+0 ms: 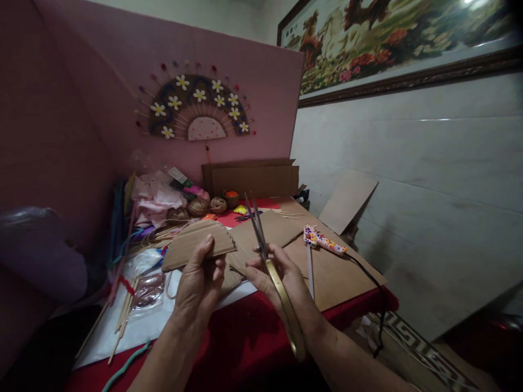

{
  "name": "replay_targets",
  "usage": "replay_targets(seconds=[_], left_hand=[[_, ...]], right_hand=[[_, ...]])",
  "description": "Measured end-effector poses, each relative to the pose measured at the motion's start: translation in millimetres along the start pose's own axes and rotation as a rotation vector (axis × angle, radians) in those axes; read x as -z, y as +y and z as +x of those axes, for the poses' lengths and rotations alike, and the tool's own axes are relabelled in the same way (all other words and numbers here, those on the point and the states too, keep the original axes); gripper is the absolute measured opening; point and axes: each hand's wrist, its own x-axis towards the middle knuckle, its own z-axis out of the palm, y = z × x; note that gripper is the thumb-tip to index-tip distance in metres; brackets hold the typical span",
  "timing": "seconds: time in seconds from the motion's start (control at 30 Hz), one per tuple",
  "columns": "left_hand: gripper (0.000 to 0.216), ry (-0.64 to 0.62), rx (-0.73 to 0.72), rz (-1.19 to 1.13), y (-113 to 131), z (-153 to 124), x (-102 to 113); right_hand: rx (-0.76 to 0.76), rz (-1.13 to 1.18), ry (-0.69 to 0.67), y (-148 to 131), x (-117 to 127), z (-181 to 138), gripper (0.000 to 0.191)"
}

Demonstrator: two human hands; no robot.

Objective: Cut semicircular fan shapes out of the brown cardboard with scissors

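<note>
Cardboard piece left of scissors, glue gun right

- Between left hand and right hand: a narrow gap over red cloth, scissors flanking it.
- Right of the right hand: passage above the cardboard sheet; glue gun and cord obstruct farther out.
- Beyond the left hand: yarn balls and heaped pink cloth block low reaching.
- Left of it: packet and sticks lie low, passable above.
</note>
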Motion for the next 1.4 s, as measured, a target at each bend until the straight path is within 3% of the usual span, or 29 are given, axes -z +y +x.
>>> replay_targets(seconds=[0.17, 0.4, 0.57, 0.7, 0.8, 0.93, 1.07, 1.13, 1.23, 1.3, 1.4], left_hand=[[0.018, -0.001, 0.035, 0.052, -10, -6, 2], [0.028, -0.082, 0.088, 0.223, -19, -7, 13], [0.022, -0.195, -0.102, 0.081, -11, -4, 11], [0.023, -0.157, -0.154, 0.233, 0, -1, 11], [0.029, -0.220, -0.025, 0.509, 0, -4, 13], [0.029, -0.446, 0.172, 0.746, -2, -14, 12], [0.015, -0.572, 0.184, 0.824, -2, -21, 8], [0.016, -0.529, 0.179, 0.776, 0, -20, 7], [0.027, -0.378, 0.186, 0.646, 3, -17, 8], [0.033, -0.328, 0.190, 0.571, 5, -15, 9], [0.035, -0.314, 0.182, 0.492, 5, -14, 9]], right_hand=[[0.055, 0.077, -0.028, -7, -8, 20, 0.040], [0.059, 0.174, 0.140, -7, -21, 31, 0.043], [0.087, 0.131, 0.139, -23, 7, 40, 0.042], [0.051, -0.006, -0.038, -44, 44, 54, 0.040], [0.013, -0.141, -0.228, -57, 58, 60, 0.045], [-0.022, -0.261, -0.515, -66, 51, 58, 0.044], [-0.046, -0.303, -0.681, -68, 38, 55, 0.037], [0.004, -0.298, -0.625, -63, 35, 55, 0.032], [0.045, -0.200, -0.331, -48, 36, 51, 0.039], [-0.033, -0.095, -0.187, -37, 36, 41, 0.048], [-0.164, -0.019, -0.224, -21, 33, 16, 0.060]])
